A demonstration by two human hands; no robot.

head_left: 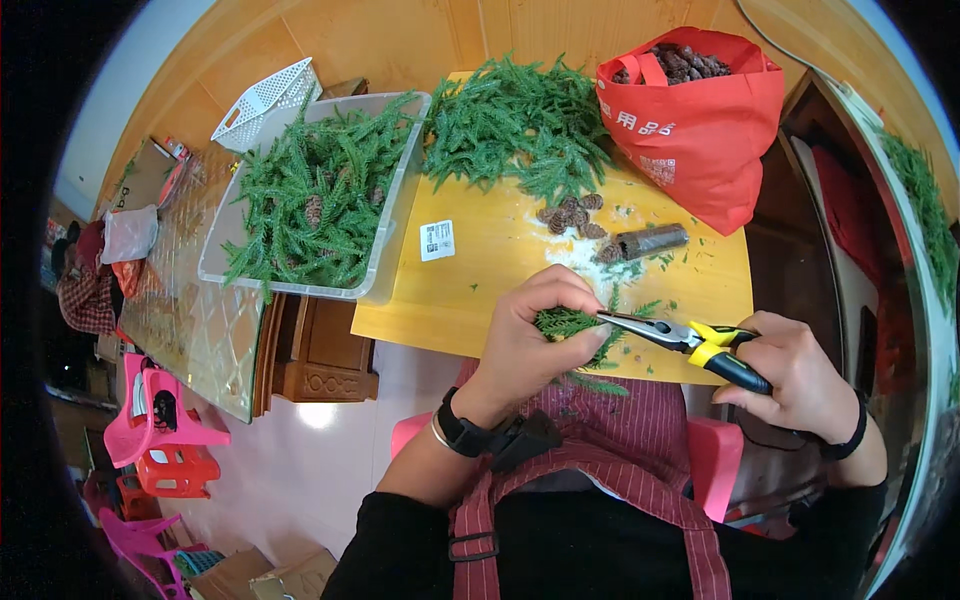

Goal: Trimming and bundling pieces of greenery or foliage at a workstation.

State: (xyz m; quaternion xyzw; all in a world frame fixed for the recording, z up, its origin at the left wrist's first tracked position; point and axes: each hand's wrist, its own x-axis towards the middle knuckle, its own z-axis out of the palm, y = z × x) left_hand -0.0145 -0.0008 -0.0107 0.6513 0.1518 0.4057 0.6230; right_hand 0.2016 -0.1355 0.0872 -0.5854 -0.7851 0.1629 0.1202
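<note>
My left hand (545,335) is closed around a bunch of green artificial pine sprigs (568,322) above the front edge of the yellow table. In my right hand (795,370) are long-nose pliers (700,343) with yellow and black handles. The pliers' narrow tips reach the sprigs beside my left thumb; whether they grip a stem there is too small to tell. Just beyond my hands lie several pine cones (572,215) and a dark brown tube (652,241), with white powder around them. More green sprigs (520,120) are heaped at the table's back.
A clear plastic bin (385,225) full of greenery and pine cones stands at the left. At the back right is a red bag (700,110) holding pine cones. A white label (437,240) lies on the yellow table (450,310). Pink chairs (160,415) stand on the floor far left.
</note>
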